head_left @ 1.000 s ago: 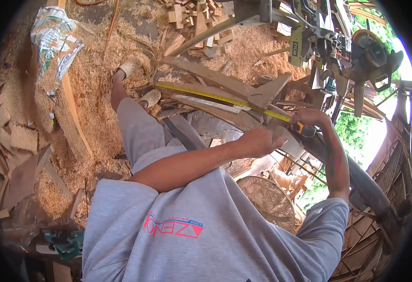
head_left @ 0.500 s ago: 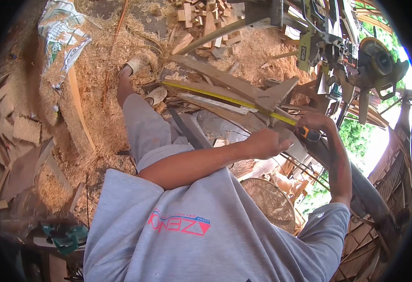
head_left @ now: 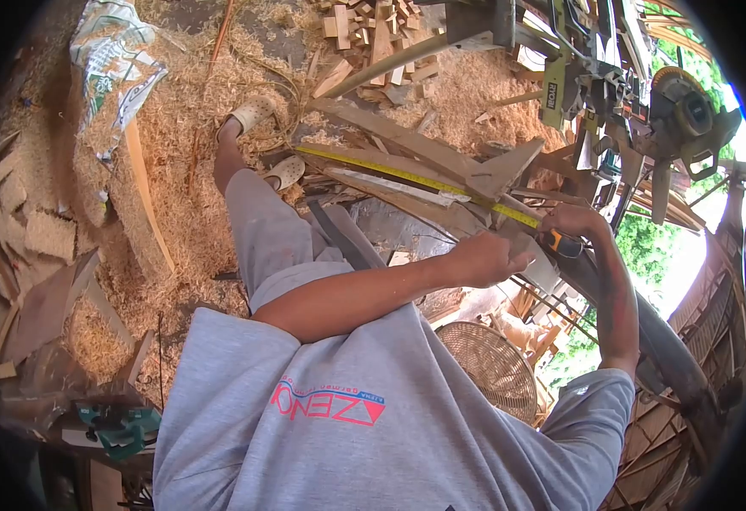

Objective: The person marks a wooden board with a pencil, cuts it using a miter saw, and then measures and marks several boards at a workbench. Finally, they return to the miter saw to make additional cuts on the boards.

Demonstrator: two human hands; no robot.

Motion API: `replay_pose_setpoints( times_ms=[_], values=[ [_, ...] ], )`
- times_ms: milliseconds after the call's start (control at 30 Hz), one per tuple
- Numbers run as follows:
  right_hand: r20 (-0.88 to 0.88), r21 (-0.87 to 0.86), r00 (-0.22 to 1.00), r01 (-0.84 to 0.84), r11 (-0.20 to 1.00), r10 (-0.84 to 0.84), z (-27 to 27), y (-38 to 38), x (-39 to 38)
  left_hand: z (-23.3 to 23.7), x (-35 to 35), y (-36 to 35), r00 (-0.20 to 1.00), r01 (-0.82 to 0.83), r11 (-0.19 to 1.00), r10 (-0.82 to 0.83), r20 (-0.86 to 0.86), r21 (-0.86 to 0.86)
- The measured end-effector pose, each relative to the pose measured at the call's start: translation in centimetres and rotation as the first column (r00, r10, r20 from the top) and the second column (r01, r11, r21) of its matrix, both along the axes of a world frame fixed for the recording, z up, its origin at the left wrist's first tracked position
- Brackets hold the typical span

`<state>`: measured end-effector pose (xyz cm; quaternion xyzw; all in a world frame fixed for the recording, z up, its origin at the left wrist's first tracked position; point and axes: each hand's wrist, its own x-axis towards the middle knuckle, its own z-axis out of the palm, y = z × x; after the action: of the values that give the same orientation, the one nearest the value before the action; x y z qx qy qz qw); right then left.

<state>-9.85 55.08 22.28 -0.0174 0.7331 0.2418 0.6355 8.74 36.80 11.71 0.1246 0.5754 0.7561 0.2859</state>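
A yellow tape measure blade [head_left: 407, 177] lies stretched along a long wooden plank [head_left: 364, 159] on a pile of boards. My right hand [head_left: 576, 221] grips the orange and black tape measure case [head_left: 562, 244] at the blade's near end. Just left of the case, my left hand [head_left: 485, 257] rests with its fingers curled against the near end of the boards. Whether it holds anything small is hidden. The blade's far tip reaches toward my sandalled feet [head_left: 286, 173].
Sawdust [head_left: 177, 170] and wood scraps cover the floor. A mitre saw [head_left: 684, 111] stands at the upper right and a pile of offcuts [head_left: 373, 25] at the top. A printed sack [head_left: 109, 64] lies upper left. A round wicker fan guard [head_left: 488, 366] sits below my arms.
Both hands stay where they were on the tape and boards. Only the view has shifted slightly.
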Motion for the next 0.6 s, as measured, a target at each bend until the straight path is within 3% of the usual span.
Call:
replay_pose_setpoints(
  times_ms=[500, 567, 600],
  values=[
    [-0.041, 0.006, 0.999, 0.004, 1.0, -0.004, -0.5, 0.5, -0.3, -0.1, 0.0, 0.1, 1.0, -0.012, 1.0, 0.012, 0.012, 0.022],
    [0.023, -0.16, 1.0, -0.009, 0.987, 0.012, -1.2, 1.8, -0.6, -0.2, -0.1, 0.1, 1.0, 0.004, 1.0, -0.004, 0.02, 0.024],
    [0.024, -0.161, 1.0, -0.008, 0.987, 0.013, -1.0, 1.1, -0.4, -0.2, -0.1, 0.1, 0.999, 0.02, 0.999, -0.021, 0.028, 0.027]
  ],
)
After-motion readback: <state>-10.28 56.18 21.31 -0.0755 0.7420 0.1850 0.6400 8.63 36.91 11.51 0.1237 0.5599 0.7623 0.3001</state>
